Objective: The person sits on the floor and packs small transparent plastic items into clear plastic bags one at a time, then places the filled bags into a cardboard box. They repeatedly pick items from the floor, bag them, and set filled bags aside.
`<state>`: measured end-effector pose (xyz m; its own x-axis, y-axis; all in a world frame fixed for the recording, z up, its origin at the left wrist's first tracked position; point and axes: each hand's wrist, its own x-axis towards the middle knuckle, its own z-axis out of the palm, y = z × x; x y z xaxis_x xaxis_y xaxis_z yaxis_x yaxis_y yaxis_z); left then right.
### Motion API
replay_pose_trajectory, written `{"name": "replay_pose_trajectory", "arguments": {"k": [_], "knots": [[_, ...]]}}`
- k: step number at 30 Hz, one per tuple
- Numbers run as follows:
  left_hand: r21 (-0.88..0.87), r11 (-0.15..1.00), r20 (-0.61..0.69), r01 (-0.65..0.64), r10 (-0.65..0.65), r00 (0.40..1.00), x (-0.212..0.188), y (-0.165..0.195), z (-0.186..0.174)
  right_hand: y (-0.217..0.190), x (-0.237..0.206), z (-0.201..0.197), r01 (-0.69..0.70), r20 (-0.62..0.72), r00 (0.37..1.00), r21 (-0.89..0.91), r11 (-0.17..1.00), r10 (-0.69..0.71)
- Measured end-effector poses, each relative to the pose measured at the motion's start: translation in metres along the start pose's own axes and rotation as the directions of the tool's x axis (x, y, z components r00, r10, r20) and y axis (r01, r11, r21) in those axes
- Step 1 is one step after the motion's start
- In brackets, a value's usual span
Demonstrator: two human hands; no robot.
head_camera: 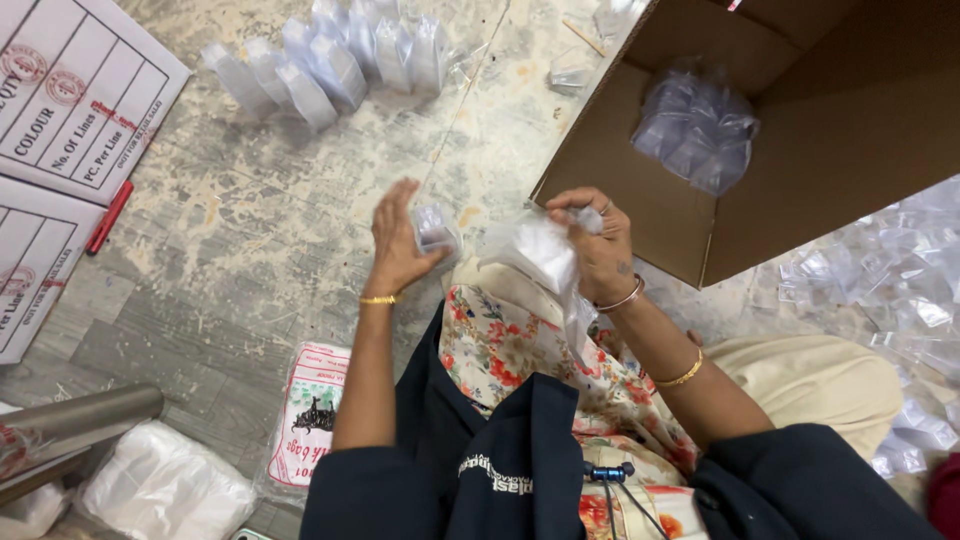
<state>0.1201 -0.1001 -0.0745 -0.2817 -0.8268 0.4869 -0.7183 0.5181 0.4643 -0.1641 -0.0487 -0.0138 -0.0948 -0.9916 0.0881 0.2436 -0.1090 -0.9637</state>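
Worn grey floor (250, 230) carries everything; the left hand (400, 240) pinches a small clear packet (436, 230), the right hand (600, 245) grips a limp, slippery plastic bag (540, 250) near its mouth.

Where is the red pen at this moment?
In the head view the red pen lies on the floor at far left, along the edge of the printed sheets, well left of the left hand.

Left hand (400, 240) holds a small clear packet (436, 230); right hand (598, 245) grips a plastic bag (535, 250).
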Motion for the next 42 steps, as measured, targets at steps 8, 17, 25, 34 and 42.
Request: {"name": "replay_pose_trajectory", "arguments": {"k": [8,17,25,34,42], "knots": [[-0.378,0.926,-0.294,-0.009,-0.111,0.949,0.009,0.155,-0.016,0.006,-0.011,0.026,0.156,0.101,0.985,-0.129,0.979,-0.143],[-0.555,0.832,-0.327,0.028,-0.249,0.912,0.017,0.156,-0.011,-0.004,-0.014,0.025,0.030,0.063,0.997,0.097,0.995,-0.036],[-0.834,0.552,-0.170,0.015,-0.283,0.944,0.003,0.157,-0.005,0.005,-0.015,0.029,-0.004,0.045,0.999,0.140,0.990,-0.002],[-0.911,-0.353,0.285,0.214,-0.162,0.945,-0.027,0.109,-0.008,0.024,-0.017,0.018,-0.590,0.272,0.807,0.354,0.725,0.524],[-0.772,0.510,0.011,0.379,-0.584,0.811,-0.042,0.056,-0.018,0.024,0.007,0.020,-0.319,0.403,0.842,-0.162,0.934,0.358]]}}
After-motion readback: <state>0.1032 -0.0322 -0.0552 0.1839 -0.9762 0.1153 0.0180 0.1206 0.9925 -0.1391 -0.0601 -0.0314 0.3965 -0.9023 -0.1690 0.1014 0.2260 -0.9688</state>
